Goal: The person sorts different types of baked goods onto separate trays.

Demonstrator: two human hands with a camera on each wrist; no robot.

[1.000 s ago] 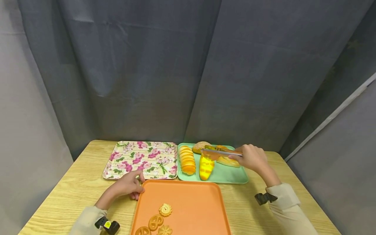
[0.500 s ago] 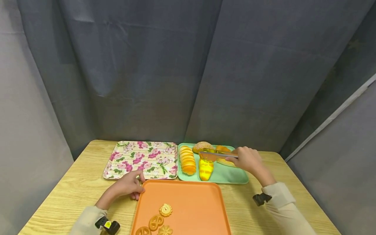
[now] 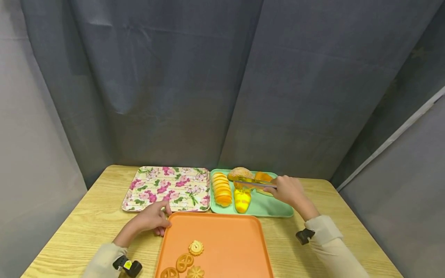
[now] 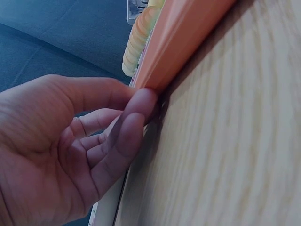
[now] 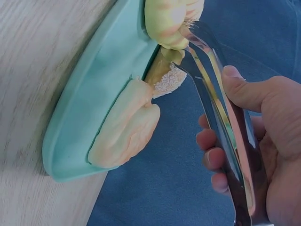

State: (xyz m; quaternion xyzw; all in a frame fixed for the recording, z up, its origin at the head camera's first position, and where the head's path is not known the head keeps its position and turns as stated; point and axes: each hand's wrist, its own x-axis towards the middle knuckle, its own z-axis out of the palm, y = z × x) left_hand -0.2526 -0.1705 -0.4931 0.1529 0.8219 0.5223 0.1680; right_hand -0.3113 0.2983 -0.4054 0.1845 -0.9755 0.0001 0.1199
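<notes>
The metal tongs [image 3: 256, 183] are held in the right hand [image 3: 287, 190], whose fingers are curled around the two arms, and they reach toward 9 o'clock over the green tray [image 3: 269, 208]. Their tips are at the top end of the yellow scored bread [image 3: 242, 200]; in the right wrist view the tips [image 5: 195, 40] touch this bread [image 5: 171, 19], but I cannot tell if they already squeeze it. The green tray stands at 1 o'clock from the orange tray [image 3: 226, 239] and also carries a sliced orange loaf [image 3: 221, 189] at its left side, a round seeded bun [image 3: 240, 173] at its far edge and a pale orange bread [image 3: 263, 177] just beside the right hand. The left hand [image 3: 150, 220] rests on the wooden table [image 3: 87, 224] at 9 o'clock of the orange tray, with the fingers loosely bent and the fingertips [image 4: 141, 101] touching the tray's corner [image 4: 181, 40]; it grips nothing. Four small cookies [image 3: 187, 264] lie in the near left part of the orange tray. A floral tray [image 3: 167, 189] lies at 11 o'clock, touching the green one
</notes>
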